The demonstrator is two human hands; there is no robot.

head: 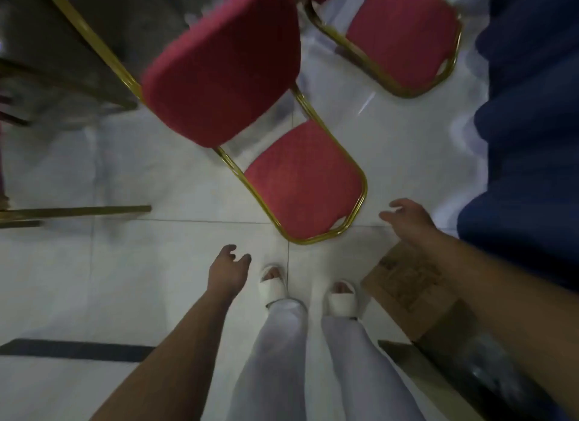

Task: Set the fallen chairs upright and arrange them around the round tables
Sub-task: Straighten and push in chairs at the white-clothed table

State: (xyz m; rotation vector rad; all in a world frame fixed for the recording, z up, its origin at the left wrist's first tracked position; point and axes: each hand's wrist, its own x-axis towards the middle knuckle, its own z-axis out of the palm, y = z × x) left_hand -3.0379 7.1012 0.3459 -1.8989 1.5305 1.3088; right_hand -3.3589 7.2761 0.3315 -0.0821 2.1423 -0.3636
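Low over the pale tiled floor (125, 279), both hands are empty. The left hand (230, 270) hangs with loosely curled fingers. The right hand (407, 218) reaches forward with fingers spread and grasps nothing.

Just ahead of them lies the fallen chair with red padded cushions and a gold metal frame (304, 182). Its backrest appears to rest on the tiles nearest the feet, and its seat and legs point away to the upper left. Its long axis therefore runs diagonally away from the person. The curved top rail sits between the two hands, and the right hand is closer to it, just beside its corner.

A second red-and-gold chair (404, 35) lies further off beside dark blue draped cloth (532, 138). A brown cardboard box (407, 279) sits under the right forearm.
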